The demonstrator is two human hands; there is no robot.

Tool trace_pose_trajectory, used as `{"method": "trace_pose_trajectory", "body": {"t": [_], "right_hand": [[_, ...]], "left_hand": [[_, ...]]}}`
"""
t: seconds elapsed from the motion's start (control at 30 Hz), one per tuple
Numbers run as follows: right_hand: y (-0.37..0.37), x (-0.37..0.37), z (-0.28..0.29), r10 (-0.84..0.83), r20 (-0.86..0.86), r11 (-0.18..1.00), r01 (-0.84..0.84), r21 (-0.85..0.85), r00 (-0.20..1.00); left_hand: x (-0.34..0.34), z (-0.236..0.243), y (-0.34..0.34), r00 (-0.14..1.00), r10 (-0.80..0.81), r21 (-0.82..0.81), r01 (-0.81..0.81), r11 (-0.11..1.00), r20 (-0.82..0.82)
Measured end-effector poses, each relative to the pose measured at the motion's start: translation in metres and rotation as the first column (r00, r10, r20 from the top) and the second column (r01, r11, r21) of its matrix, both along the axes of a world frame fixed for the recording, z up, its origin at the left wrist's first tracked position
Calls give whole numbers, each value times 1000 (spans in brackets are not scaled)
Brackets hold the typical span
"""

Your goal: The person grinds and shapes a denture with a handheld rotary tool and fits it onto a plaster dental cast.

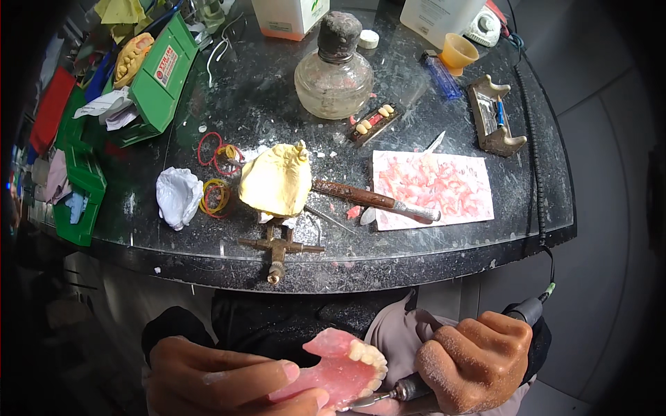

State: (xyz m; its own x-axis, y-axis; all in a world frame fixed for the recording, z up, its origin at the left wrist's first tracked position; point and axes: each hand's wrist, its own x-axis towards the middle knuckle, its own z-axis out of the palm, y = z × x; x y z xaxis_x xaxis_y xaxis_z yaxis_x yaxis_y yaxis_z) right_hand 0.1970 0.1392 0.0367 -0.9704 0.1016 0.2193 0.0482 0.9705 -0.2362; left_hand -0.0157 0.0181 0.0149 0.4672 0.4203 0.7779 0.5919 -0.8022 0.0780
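Head view: the right hand (479, 360) is fisted tight around a corded rotary handpiece (416, 388), knuckles up. The tool runs leftward out of the fist, and its fine bur tip (361, 400) meets the tooth-side edge of a pink denture (343, 367). The left hand (222, 378) pinches that denture from the opposite side, thumb on top and fingers beneath, the pale teeth turned toward the tool. Both hands sit low over the lap, below the bench edge, forearms entering from the lower rim. The handpiece cord (544, 277) climbs from behind the right fist up to the bench.

Step judged: trimming or smoothing the acrylic next to the teeth. The next move likely calls for a steady pinch, a light stroke along the margin, and small turns of the plate by the left fingers.

Beyond the hands, on the dark speckled benchtop (430, 256): straight ahead, a yellow stone cast (276, 180) on a brass articulator frame (277, 249). Just right of it lies a rusty wax knife (374, 201), its blade end resting on a white tile smeared with pink wax (433, 187). Farther ahead stands a glass spirit lamp (334, 73) with a small strip of loose teeth (374, 121) beside it. Ahead of the left hand are rubber bands (215, 173), a crumpled white wad (177, 196) and green bins (156, 76), one holding another yellow cast (132, 59).
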Motion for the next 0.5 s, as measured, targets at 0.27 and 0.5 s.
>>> {"method": "trace_pose_trajectory", "body": {"t": [0.27, 0.5], "right_hand": [[-1, -3, -2, -5, 6, 999, 5, 50, 1000], [-2, -7, -5, -4, -73, 999, 7, 41, 997]], "left_hand": [[-1, -8, 9, 980, -153, 261, 182, 948, -129], [0, -10, 11, 977, -152, 323, 193, 926, -148]]}}
